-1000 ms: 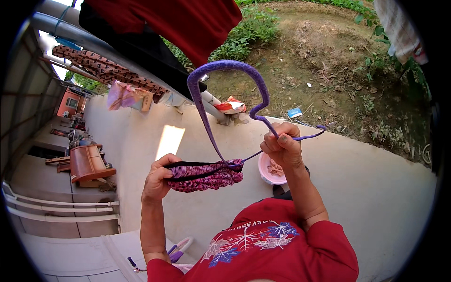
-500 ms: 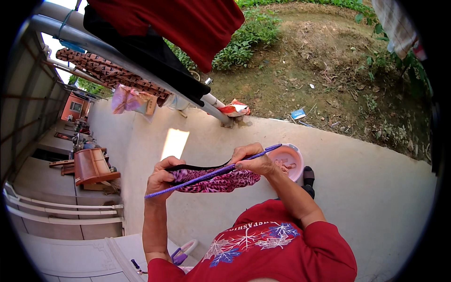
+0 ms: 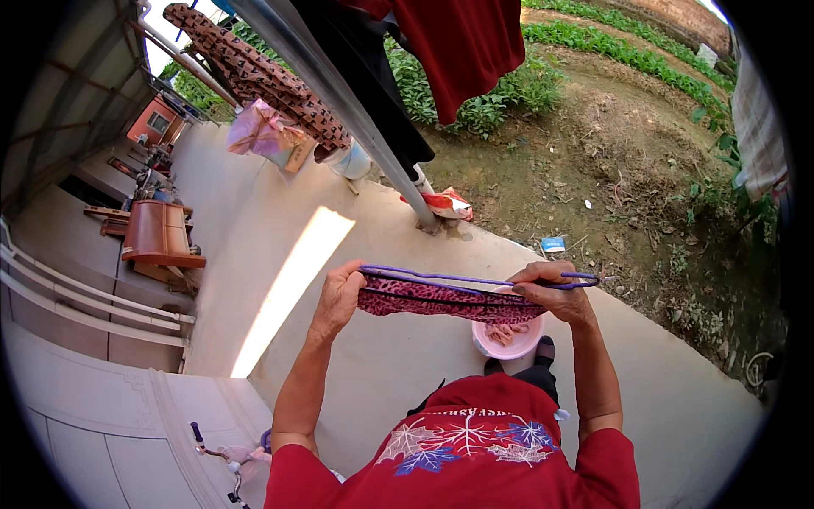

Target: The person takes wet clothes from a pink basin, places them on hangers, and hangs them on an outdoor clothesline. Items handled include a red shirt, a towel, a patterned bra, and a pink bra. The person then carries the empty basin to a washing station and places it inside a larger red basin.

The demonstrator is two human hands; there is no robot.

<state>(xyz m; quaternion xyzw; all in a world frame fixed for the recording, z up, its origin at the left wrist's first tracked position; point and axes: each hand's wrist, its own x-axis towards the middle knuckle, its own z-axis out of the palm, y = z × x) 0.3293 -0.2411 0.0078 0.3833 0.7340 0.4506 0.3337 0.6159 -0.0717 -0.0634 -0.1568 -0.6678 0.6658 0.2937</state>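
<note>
We count two hands, one purple hanger (image 3: 475,279), one pink patterned garment (image 3: 441,299), one pink basin (image 3: 507,338). Left hand (image 3: 341,297) clenched round left end of hanger and garment. Right hand (image 3: 555,293) clenched round right end, hanger hook poking out to right. Garment stretched taut between hands, just under hanger, near chest, above basin. Basin on concrete by our feet, cloth inside. Far off: one metal pole (image 3: 356,119), one red shirt (image 3: 462,42) hanging.
</note>
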